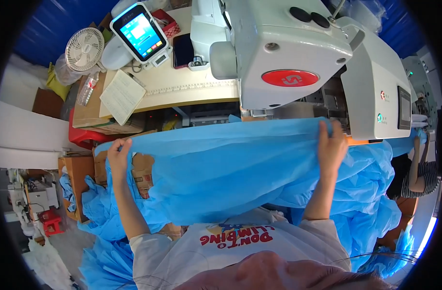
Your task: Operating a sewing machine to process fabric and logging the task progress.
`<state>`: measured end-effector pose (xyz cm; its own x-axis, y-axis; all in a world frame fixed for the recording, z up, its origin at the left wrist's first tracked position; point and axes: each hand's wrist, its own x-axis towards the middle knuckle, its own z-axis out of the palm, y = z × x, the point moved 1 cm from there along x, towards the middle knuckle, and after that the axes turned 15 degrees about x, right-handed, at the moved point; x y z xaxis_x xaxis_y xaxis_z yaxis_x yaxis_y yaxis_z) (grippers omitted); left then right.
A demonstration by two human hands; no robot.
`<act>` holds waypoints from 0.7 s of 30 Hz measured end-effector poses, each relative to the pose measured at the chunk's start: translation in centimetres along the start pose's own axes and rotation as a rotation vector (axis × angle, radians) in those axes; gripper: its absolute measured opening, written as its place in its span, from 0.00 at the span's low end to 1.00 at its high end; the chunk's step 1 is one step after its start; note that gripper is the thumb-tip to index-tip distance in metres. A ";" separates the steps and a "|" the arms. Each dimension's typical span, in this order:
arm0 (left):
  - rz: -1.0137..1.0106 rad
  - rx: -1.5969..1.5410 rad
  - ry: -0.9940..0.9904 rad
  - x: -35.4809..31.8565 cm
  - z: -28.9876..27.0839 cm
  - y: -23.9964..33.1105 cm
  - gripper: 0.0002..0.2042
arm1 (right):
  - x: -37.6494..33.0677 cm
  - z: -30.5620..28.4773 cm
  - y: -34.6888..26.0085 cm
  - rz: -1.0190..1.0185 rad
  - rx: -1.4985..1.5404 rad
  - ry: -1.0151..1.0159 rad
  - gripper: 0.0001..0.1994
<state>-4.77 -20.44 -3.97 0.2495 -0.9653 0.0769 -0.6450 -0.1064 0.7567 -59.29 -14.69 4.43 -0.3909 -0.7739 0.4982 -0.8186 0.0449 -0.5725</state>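
Observation:
A long piece of thin light-blue non-woven fabric [230, 159] stretches between my two hands, its folded upper edge running nearly straight along the front of the sewing machine. At the left end, my left hand [118, 152] pinches the cloth's corner between thumb and fingers. My right hand [332, 145] grips the same edge on the right, close under the white machine head [283, 53], with the index and middle fingers somewhat straightened over it. The needle area is hidden behind the machine head. Loose blue cloth drapes down over my lap from the stretched edge.
On the table [192, 96] are a notebook [123, 96], a control screen [140, 35] and a dark phone [183, 50]. A fan [84, 49] and bottle [88, 88] stand left. More blue cloth [365, 193] is heaped right. A co-worker's arm [415, 166] shows far right.

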 end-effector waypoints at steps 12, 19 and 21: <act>-0.017 -0.083 0.012 -2.5 1.3 1.6 0.08 | 2.7 2.2 3.5 -0.146 -0.310 0.014 0.11; -0.174 -0.024 -0.210 -7.1 -1.2 -3.2 0.08 | 1.9 1.1 2.1 -0.347 -0.096 0.107 0.13; -0.260 -0.090 -0.293 -8.1 -2.1 -4.8 0.08 | 1.0 1.8 -1.7 -0.371 -0.039 0.085 0.12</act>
<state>-2.18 -11.58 -6.91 0.1709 -0.9375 -0.3032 -0.5182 -0.3473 0.7816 -57.50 -16.71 4.72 -0.0969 -0.6866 0.7205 -0.9258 -0.2036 -0.3186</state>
